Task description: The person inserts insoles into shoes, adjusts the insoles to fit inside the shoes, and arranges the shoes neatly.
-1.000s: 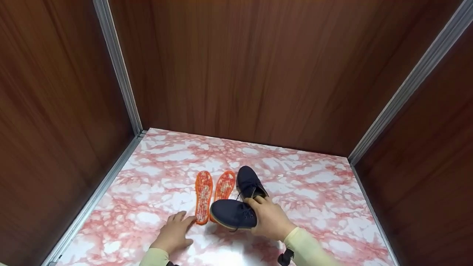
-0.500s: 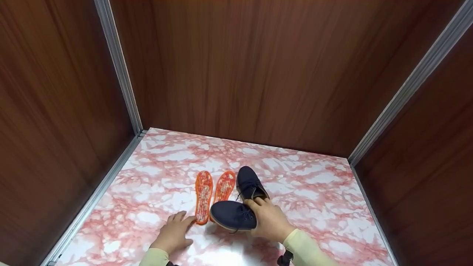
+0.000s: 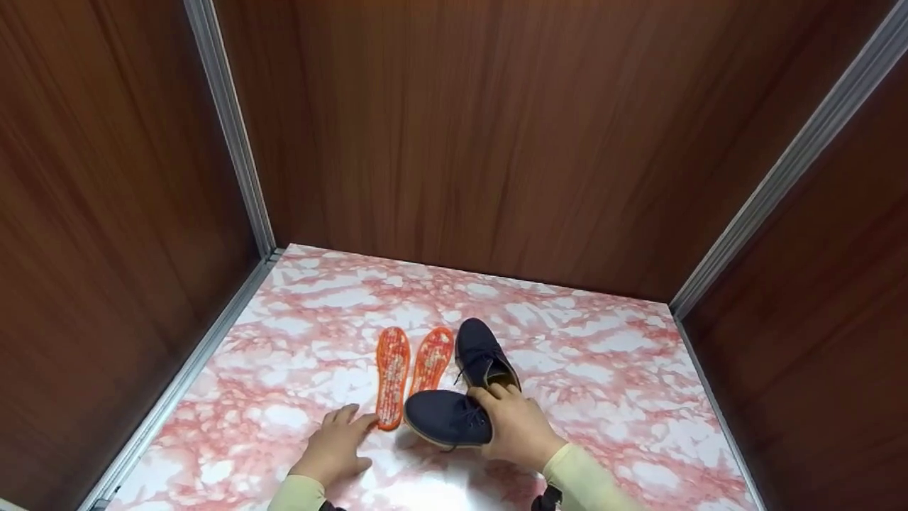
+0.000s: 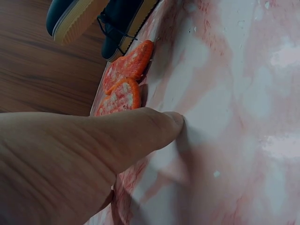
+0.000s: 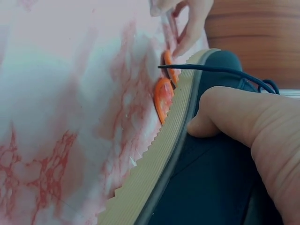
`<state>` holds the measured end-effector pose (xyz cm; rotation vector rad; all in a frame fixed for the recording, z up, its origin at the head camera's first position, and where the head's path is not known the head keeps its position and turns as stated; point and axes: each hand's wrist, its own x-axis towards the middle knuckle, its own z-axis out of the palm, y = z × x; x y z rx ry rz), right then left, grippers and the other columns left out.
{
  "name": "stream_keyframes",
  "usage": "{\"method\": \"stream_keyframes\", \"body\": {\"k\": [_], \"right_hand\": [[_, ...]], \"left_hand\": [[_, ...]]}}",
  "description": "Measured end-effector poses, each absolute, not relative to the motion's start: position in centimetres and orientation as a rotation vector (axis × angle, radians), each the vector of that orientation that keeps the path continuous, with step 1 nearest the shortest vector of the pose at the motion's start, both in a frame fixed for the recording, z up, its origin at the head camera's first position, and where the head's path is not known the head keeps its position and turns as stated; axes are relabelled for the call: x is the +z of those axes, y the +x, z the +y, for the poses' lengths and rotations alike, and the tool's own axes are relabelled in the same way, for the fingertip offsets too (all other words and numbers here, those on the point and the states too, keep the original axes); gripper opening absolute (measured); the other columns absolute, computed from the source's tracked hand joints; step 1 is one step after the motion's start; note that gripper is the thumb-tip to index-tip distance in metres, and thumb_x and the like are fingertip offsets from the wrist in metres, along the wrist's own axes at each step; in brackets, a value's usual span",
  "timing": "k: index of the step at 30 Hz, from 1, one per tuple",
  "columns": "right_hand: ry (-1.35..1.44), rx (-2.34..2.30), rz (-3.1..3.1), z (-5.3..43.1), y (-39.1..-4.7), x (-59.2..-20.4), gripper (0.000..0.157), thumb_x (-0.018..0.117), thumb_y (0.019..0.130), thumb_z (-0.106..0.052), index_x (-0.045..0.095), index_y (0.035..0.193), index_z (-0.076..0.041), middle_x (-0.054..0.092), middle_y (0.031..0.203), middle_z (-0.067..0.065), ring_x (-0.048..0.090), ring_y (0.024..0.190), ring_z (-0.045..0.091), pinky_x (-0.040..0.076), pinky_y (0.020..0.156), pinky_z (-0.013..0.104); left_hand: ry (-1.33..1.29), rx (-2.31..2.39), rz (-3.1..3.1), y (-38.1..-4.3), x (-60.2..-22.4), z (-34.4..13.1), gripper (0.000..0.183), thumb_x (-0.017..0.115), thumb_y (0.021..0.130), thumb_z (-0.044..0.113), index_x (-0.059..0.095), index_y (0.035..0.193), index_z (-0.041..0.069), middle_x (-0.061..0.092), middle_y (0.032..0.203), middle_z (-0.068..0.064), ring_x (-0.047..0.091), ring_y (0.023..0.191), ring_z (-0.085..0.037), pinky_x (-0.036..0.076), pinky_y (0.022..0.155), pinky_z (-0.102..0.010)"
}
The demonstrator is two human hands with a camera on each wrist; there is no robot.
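My right hand (image 3: pixel 521 427) grips a navy lace-up shoe (image 3: pixel 441 417) by its rear part, toe pointing left. In the right wrist view the thumb presses on the shoe's side, above its ridged tan sole (image 5: pixel 161 152); a loose lace sticks out past the sole. The shoe partly covers the right-hand orange-edged insole (image 3: pixel 431 358). Its mate, another navy shoe (image 3: pixel 477 344), stands just behind, toe facing away. Beside the heel end of the left-hand insole (image 3: pixel 391 376) lies my left hand (image 3: pixel 335 448), holding nothing, thumb and fingers spread apart.
Everything sits on a red-and-white marbled surface (image 3: pixel 284 326). A brown wood-grain panel (image 3: pixel 454 142) closes off the back. Similar panels rise at the left (image 3: pixel 113 234) and right (image 3: pixel 809 284), with grey metal rails (image 3: pixel 230 128) at the corners.
The held shoe has shifted slightly toward me, with its toe a little lower in view. More of the other shoe's opening shows. My left hand stays where it was.
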<state>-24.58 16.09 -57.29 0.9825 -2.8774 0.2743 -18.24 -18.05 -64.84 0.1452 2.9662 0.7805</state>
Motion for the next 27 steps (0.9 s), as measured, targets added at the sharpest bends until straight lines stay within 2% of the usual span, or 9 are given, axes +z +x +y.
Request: {"method": "stream_keyframes", "body": {"k": [13, 19, 27], "right_hand": [[0.957, 0.270, -2.929, 16.1, -24.6, -58.6, 0.094, 0.098, 0.062, -0.033, 0.064, 0.149, -0.022, 0.071, 0.134, 0.008, 0.068, 0.117, 0.036, 0.059, 0.072, 0.064], [0.939, 0.282, -2.940, 16.1, -24.5, -59.3, 0.095, 0.096, 0.059, -0.032, 0.063, 0.148, -0.024, 0.071, 0.138, 0.008, 0.068, 0.122, 0.040, 0.059, 0.075, 0.066], [0.926, 0.250, -2.929, 15.9, -24.0, -60.1, 0.092, 0.095, 0.058, -0.030, 0.065, 0.145, -0.023, 0.072, 0.128, 0.004, 0.068, 0.122, 0.035, 0.060, 0.074, 0.061]], "left_hand": [[0.144, 0.786, 2.975, -18.2, -65.0, -18.0, 0.078, 0.096, 0.074, 0.022, 0.067, 0.146, 0.017, 0.053, 0.159, -0.026, 0.048, 0.145, -0.057, 0.054, 0.096, -0.079], [0.145, 0.789, 2.957, -18.3, -64.9, -18.1, 0.078, 0.096, 0.075, 0.022, 0.067, 0.147, 0.017, 0.052, 0.160, -0.026, 0.047, 0.146, -0.057, 0.054, 0.098, -0.079], [0.161, 0.754, 2.945, -18.4, -64.7, -18.1, 0.079, 0.097, 0.077, 0.023, 0.065, 0.149, 0.016, 0.050, 0.162, -0.026, 0.045, 0.147, -0.058, 0.054, 0.095, -0.080]]}}
